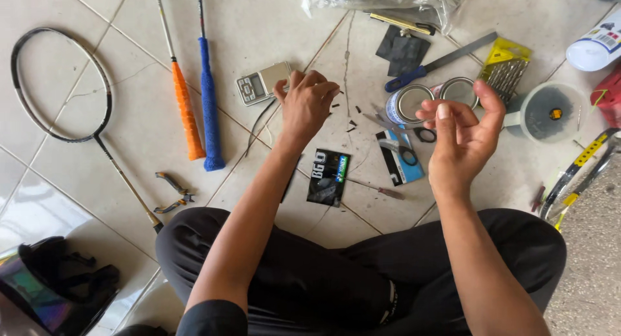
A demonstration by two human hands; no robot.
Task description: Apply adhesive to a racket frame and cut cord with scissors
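My left hand reaches down to the tiled floor, fingers bunched with their tips among small black bits. Whether it pinches one is hidden. A small grey pocket scale lies just left of it, and a thin black string runs under the wrist. My right hand is raised over my knee with fingers curled in and thumb up. Nothing shows in it. Just beyond it stand two open round tins.
An unstrung racket frame and orange and blue racket grips lie left, beside pliers. Black and blue packets lie in front, a white tub and drill-bit pack right.
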